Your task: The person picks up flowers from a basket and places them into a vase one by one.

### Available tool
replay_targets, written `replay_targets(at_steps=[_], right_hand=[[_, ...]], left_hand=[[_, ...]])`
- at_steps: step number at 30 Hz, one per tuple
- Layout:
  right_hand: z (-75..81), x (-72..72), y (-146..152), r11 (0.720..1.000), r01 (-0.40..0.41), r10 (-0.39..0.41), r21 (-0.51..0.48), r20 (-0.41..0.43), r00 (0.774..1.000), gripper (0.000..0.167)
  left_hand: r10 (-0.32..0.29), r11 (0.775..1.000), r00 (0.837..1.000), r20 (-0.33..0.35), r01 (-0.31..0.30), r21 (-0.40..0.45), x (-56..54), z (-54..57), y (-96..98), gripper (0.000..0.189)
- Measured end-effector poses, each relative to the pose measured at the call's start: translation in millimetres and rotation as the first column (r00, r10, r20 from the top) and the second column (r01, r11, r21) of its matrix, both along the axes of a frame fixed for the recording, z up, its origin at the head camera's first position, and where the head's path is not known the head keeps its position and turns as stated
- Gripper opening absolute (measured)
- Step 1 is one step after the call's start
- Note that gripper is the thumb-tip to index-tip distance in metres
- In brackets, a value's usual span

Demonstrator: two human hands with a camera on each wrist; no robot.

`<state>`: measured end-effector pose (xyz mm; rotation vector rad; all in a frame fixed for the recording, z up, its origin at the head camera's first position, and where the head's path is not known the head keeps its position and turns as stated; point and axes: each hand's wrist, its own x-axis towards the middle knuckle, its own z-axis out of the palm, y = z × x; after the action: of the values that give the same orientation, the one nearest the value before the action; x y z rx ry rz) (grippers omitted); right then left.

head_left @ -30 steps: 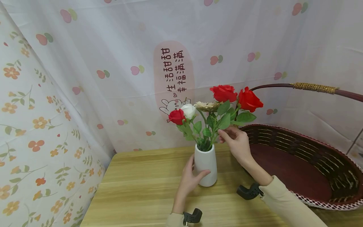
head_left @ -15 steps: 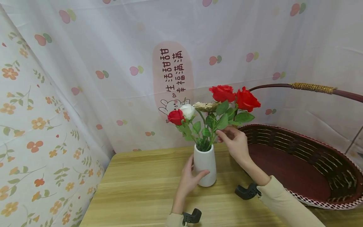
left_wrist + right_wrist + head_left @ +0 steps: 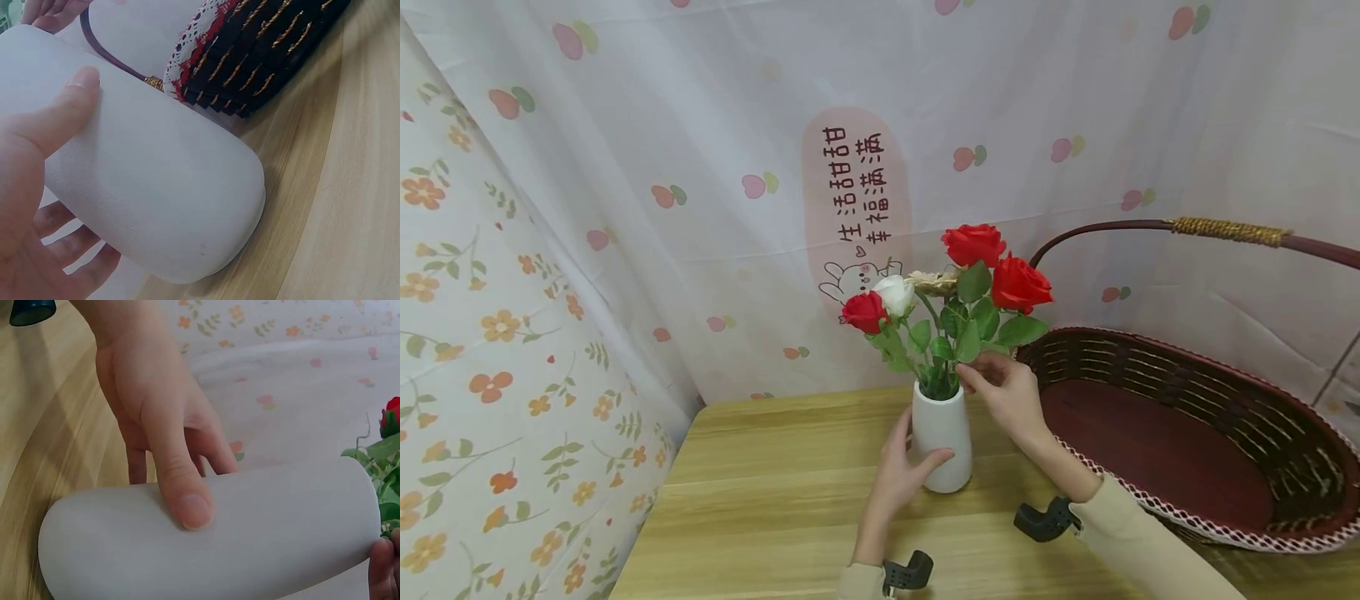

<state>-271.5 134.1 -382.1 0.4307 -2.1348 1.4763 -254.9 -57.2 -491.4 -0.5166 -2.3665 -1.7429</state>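
A white vase point(image 3: 942, 442) stands upright on the wooden table. My left hand point(image 3: 897, 482) holds its side, and the left wrist view shows the thumb point(image 3: 69, 109) across the front with the other fingers behind. Just above the rim, my right hand point(image 3: 1011, 398) pinches the stem of the rightmost red rose point(image 3: 1021, 285); the stem's lower end is hidden among leaves and vase. Another red rose point(image 3: 973, 244), a beige daisy-like flower point(image 3: 934, 283), a white rose point(image 3: 894, 296) and a smaller red rose point(image 3: 865, 312) rise from the vase.
A dark woven basket point(image 3: 1157, 350) with a tall gold-wrapped handle point(image 3: 1228, 232) stands close on the right. Behind the table point(image 3: 760, 500) hangs a printed white curtain point(image 3: 715, 100); a floral cloth point(image 3: 497, 333) covers the left side.
My right hand has moved down and left toward the vase rim, and the rightmost red rose has come lower and left with it. The left hand stays on the vase.
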Motion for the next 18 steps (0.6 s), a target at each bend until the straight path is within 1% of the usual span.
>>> replay_targets(at_steps=[3, 9, 13, 18], right_hand=[[-4.2, 0.0, -4.1, 0.999, -0.005, 0.006, -0.032, 0.018, 1.000, 0.014], [-4.2, 3.0, -2.1, 0.998, 0.014, -0.010, -0.067, 0.060, 0.998, 0.017], [-6.0, 5.0, 1.0, 0.997, 0.025, -0.019, -0.069, 0.093, 0.995, 0.018], [-7.6, 7.4, 4.2, 0.999, 0.029, -0.025, -0.041, 0.101, 0.995, 0.021]], left_hand=[[0.006, 1.000, 1.000, 0.000, -0.006, -0.004, -0.5, -0.9, -2.5, 0.083], [0.013, 1.000, 1.000, 0.009, -0.013, -0.002, -1.9, -0.4, -1.0, 0.084], [0.012, 1.000, 1.000, 0.009, -0.012, -0.014, -2.3, -0.8, 0.0, 0.083], [0.014, 1.000, 1.000, 0.027, -0.014, -0.004, 0.7, 0.6, 0.2, 0.086]])
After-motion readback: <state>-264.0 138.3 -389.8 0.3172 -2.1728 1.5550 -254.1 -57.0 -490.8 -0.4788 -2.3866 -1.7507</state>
